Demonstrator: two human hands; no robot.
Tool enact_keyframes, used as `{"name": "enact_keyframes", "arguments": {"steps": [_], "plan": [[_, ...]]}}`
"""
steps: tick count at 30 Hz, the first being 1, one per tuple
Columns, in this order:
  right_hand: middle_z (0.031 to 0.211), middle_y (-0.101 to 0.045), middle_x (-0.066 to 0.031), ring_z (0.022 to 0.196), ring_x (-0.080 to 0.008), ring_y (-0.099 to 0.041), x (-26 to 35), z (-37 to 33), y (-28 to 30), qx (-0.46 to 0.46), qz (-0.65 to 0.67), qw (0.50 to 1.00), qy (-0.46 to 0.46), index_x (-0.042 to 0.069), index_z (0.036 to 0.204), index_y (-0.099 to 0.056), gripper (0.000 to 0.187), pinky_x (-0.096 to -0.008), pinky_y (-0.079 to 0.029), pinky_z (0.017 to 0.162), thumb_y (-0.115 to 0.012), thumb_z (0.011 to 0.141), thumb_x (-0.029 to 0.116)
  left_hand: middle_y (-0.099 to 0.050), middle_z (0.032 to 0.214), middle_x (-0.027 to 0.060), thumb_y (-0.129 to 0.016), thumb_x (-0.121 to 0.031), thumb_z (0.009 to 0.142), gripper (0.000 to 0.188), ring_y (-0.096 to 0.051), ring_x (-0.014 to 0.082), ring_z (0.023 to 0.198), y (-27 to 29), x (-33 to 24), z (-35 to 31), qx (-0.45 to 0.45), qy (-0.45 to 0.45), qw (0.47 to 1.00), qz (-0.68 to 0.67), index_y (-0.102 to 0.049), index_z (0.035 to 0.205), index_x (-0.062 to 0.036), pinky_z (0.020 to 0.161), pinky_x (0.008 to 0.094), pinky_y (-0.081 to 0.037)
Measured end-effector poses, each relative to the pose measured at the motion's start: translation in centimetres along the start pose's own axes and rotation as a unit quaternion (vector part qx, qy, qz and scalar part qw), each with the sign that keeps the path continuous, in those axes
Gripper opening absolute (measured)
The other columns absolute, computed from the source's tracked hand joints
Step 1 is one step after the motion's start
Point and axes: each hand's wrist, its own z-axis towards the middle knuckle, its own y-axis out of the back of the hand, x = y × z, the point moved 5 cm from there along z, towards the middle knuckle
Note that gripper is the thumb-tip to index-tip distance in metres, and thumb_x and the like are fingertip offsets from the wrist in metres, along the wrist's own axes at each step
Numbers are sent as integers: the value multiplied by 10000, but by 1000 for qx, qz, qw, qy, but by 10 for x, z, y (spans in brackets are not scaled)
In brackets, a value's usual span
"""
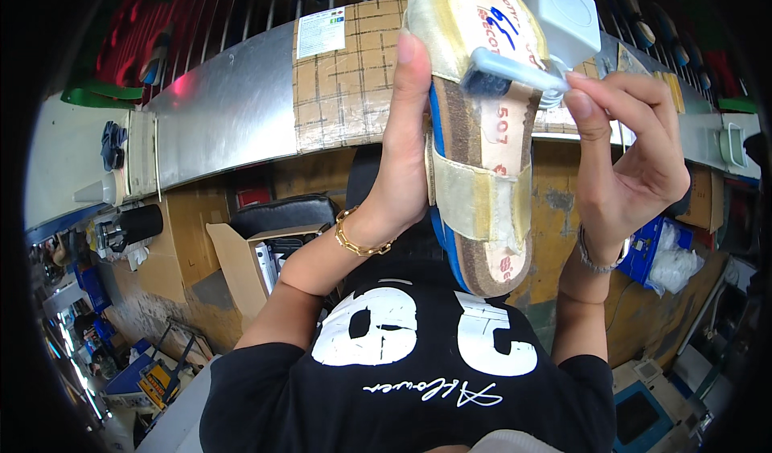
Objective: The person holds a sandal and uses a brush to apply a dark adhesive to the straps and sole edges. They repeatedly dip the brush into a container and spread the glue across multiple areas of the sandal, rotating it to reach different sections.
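Observation:
My left hand [402, 139] grips a sandal-shaped shoe piece [498, 139] by its left side, thumb pointing up along it. Its underside faces me, toe end up: a pale printed centre panel, brown edges, a blue side and cream strap ends [462, 199] folded over and glued-looking. Pinched between the thumb and fingers of my right hand [631, 147] is a small brush [527, 71] with a pale blue handle. Its dark bristles [485, 83] are at the surface just below the upper strap; whether they touch it I cannot tell.
Behind the shoe piece stands a white plastic container [563, 10]. A cardboard sheet [346, 83] lies on the metal bench [225, 91], with a rack of bars and several shoes beyond. Lower down are an open carton [237, 268] at left and a blue bin [643, 248] at right.

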Motion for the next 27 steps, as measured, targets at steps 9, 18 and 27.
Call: {"name": "enact_keyframes", "arguments": {"steps": [9, 18, 27], "plan": [[920, -634, -114, 826, -168, -595, -13, 0, 6, 89, 88, 990, 68, -7, 932, -776, 220, -248, -471, 709, -778, 730, -95, -604, 1342, 145, -251, -744, 989, 875, -641, 186, 1177, 0, -3, -2, 24, -8, 1000, 9, -425, 1474, -36, 1006, 336, -533], [899, -622, -108, 801, -164, -581, -12, 0, 6, 173, 128, 976, 31, 12, 902, -788, 230, -245, -442, 679, -787, 688, -72, -608, 1341, 175, -223, -762, 976, 917, -653, 222, 1181, 1, -6, 0, 48, 38, 992, -112, -425, 1463, -12, 996, 374, -552], [857, -617, -94, 774, -168, -570, -11, 3, 5, 206, 125, 970, 33, 28, 874, -793, 215, -248, -410, 654, -796, 665, -22, -591, 1368, 148, -228, -730, 995, 866, -631, 207, 1205, 2, -9, 5, 77, 28, 980, -183, -413, 1476, -34, 1024, 368, -526]]}}
